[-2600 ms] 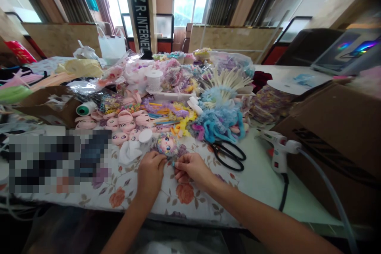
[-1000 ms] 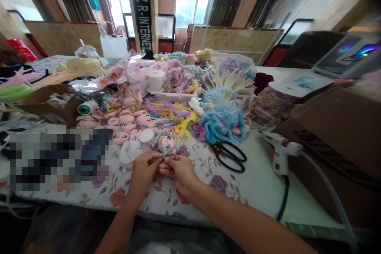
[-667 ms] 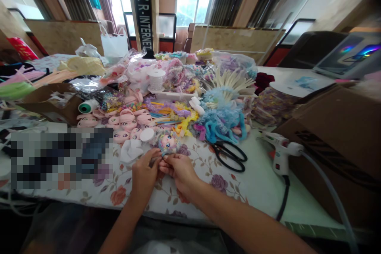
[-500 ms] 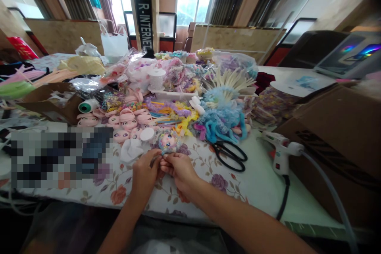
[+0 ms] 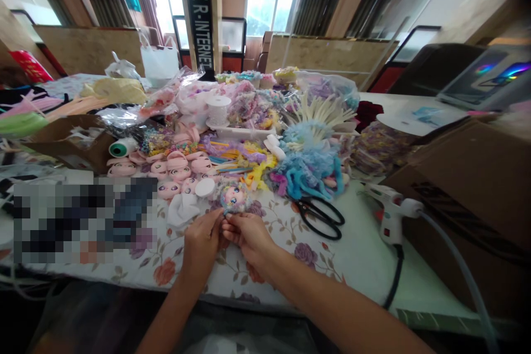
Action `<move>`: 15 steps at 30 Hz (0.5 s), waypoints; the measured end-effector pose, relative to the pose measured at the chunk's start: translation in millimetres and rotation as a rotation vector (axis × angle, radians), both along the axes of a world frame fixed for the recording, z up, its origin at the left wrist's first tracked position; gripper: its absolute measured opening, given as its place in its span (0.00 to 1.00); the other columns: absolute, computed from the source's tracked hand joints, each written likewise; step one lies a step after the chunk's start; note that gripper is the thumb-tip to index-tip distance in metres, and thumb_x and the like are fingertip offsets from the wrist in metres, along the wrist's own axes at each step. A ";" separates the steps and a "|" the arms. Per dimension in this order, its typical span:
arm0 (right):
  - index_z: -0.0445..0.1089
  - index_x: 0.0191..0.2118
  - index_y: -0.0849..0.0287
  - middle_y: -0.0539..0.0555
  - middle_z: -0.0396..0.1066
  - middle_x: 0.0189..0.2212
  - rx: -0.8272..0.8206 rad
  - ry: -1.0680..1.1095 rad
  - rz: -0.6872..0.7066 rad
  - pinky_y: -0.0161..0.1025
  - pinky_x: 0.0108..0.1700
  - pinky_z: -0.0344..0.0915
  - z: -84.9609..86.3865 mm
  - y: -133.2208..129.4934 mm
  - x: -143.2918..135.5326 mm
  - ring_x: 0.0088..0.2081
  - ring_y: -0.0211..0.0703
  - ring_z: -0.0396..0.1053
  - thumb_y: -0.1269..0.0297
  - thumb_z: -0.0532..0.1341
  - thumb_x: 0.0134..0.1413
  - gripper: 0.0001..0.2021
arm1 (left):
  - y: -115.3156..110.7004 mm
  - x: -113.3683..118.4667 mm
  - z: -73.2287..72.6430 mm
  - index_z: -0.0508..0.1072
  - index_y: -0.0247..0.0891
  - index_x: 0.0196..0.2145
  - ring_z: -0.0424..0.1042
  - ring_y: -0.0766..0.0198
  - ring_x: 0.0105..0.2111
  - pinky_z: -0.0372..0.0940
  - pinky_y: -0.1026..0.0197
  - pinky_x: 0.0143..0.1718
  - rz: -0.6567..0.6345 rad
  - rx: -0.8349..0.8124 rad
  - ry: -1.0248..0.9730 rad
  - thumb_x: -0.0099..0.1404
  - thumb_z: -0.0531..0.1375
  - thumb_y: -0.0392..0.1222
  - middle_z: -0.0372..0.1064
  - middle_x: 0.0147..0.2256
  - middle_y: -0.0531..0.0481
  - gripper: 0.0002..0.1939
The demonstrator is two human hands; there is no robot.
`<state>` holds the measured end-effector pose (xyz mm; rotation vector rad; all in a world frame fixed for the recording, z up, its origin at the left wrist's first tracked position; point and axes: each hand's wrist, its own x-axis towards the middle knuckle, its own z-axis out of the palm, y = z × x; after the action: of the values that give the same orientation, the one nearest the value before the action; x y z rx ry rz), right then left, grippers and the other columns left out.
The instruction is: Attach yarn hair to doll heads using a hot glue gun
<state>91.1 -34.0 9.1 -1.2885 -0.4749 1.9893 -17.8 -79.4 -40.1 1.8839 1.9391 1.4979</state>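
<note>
- Holding the yarn-haired doll head (image 5: 234,195) by its lower edge: left hand (image 5: 200,238) and right hand (image 5: 251,235), both grips narrow, fingertips nearly meeting.
- Doll head sits face up just beyond the fingers, over the floral tablecloth (image 5: 305,254). Exact bit pinched is hidden; can't tell if strand or trim.
- Main risk: small piece slips out of the pinch, likely if the two hands pull unevenly.
- Curly hair could snag or bunch under the fingertips, since it's loose right where they press.
- Head might roll or twist if one hand lets go early; looks rounded, light.
- White spool (image 5: 204,187) and crumpled white cloth (image 5: 182,210) crowd the left side; a sideways nudge could knock the spool.
- Pink doll faces (image 5: 180,168) packed behind the spool, limiting room there.
- Blue curly yarn (image 5: 311,160) plus yellow yarn (image 5: 263,171) beyond; loose ends could catch.
- Black-handled scissors (image 5: 321,218) lie right of the hands, near the forearm's side; a wide elbow swing may bump them.
- Glue gun (image 5: 385,207) farther right by the cardboard box (image 5: 468,188), black cable (image 5: 394,287) trailing to the table edge; arm could drag it. Heat state unknown.
</note>
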 end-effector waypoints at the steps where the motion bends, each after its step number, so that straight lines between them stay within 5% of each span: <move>1: 0.69 0.21 0.67 0.49 0.68 0.14 0.001 0.003 0.000 0.24 0.19 0.68 -0.2 0.1 -0.1 0.14 0.29 0.66 0.82 0.55 0.57 0.15 | 0.4 -0.3 0.0 0.78 0.35 0.40 0.77 0.59 0.36 0.71 0.58 0.40 -0.010 -0.003 -0.015 0.64 0.56 0.37 0.79 0.37 0.44 0.12; 8: 0.69 0.22 0.66 0.50 0.69 0.15 0.012 0.017 0.017 0.25 0.17 0.68 -3.6 1.8 -0.5 0.14 0.30 0.66 0.82 0.59 0.54 0.12 | 2.2 -4.3 1.5 0.80 0.39 0.35 0.76 0.58 0.39 0.70 0.55 0.45 -0.043 -0.088 -0.231 0.62 0.58 0.39 0.78 0.38 0.46 0.10; 15: 0.68 0.22 0.66 0.50 0.69 0.14 0.019 0.007 0.030 0.25 0.17 0.67 -3.1 0.1 1.5 0.14 0.30 0.66 0.81 0.58 0.56 0.12 | 5.9 -6.5 7.0 0.77 0.37 0.43 0.75 0.56 0.43 0.67 0.54 0.47 -0.016 -0.281 -0.398 0.59 0.60 0.43 0.77 0.41 0.45 0.15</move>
<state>92.6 -33.9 6.0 -1.2690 -0.5112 2.0094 -24.3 -73.5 -33.1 1.3634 1.8263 1.3778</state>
